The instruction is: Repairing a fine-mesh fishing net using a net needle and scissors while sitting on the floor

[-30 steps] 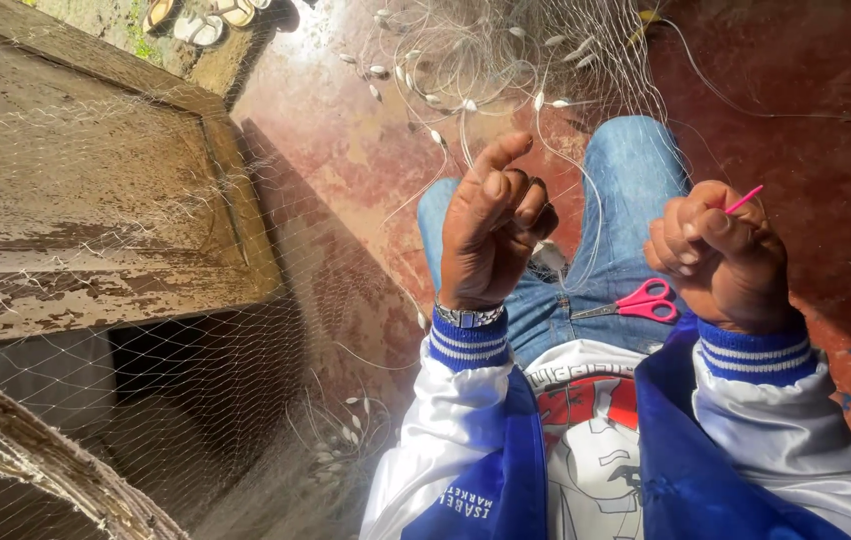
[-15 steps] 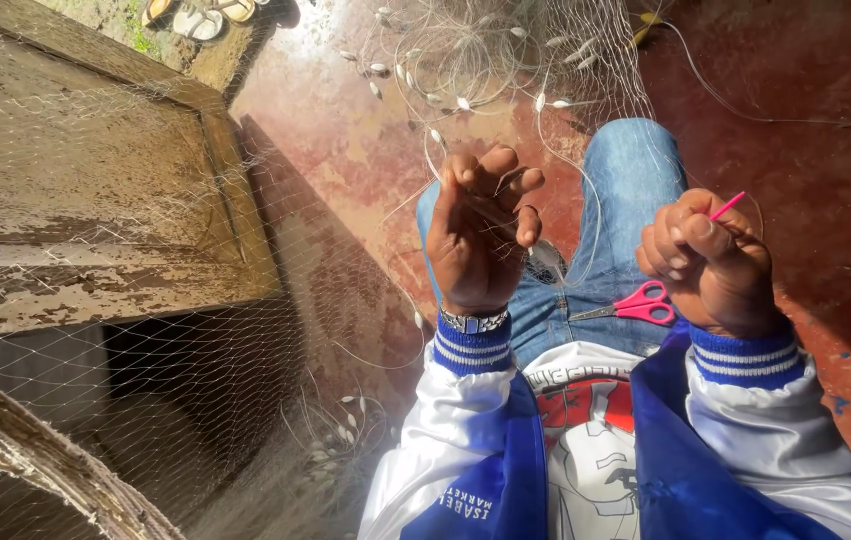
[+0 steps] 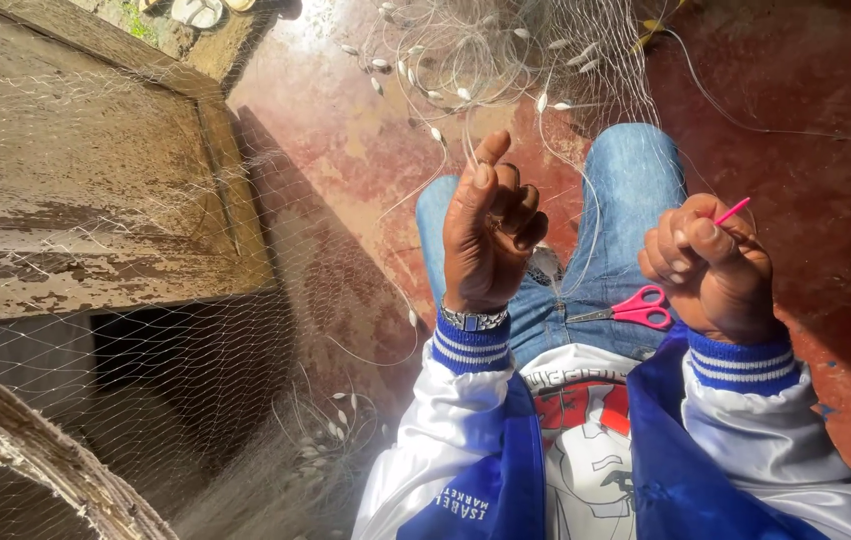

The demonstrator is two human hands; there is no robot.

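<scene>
right hand (image 3: 710, 265) fisted on pink netting needle (image 3: 732, 211); left hand (image 3: 485, 235) pinches fishing net (image 3: 465, 60) at 12: light, limp, snaggy, grip by strands.

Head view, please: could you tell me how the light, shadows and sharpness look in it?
Head view: hard sunlight from the upper left brightens the left hand, right hand and white sleeve; glare washes out the red floor near the top; deep shadow fills the opening under the wooden structure; the fine net stays sharp, edges slightly bowed.
</scene>
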